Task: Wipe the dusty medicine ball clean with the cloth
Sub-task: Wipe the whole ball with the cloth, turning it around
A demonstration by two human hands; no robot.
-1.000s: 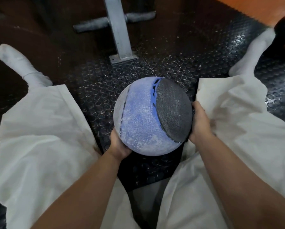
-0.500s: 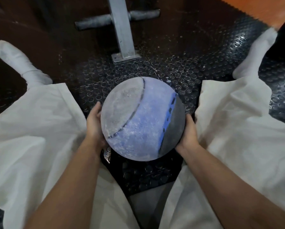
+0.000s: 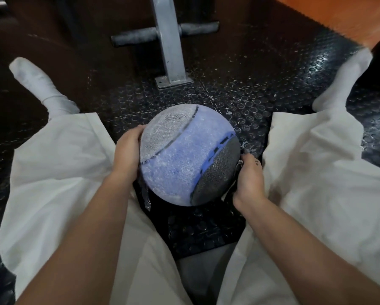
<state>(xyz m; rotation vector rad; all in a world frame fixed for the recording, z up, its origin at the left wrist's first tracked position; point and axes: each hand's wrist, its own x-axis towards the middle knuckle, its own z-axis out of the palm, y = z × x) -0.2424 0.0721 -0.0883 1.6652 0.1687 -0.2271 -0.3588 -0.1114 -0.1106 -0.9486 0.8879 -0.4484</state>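
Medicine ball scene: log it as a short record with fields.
ball: blue and grey panels, visible side dusty, between the person's legs
left hand: grips the ball's left side
right hand: grips the ball's lower right
cloth: a dark strip hangs under the ball by the left hand; cannot tell if it is the cloth
floor: black studded mat
behind: grey metal post on a base plate

medicine ball (image 3: 180, 164): rolled since 1 s ago; dark grey panel (image 3: 217, 172) went from the broad right face to the lower right, and a dusty grey panel now sits upper left.
left hand (image 3: 127, 155): moved from under the ball up its left side.
right hand (image 3: 249, 179): slid lower on the right.
cloth (image 3: 146, 198): dark edge now hangs below the ball.
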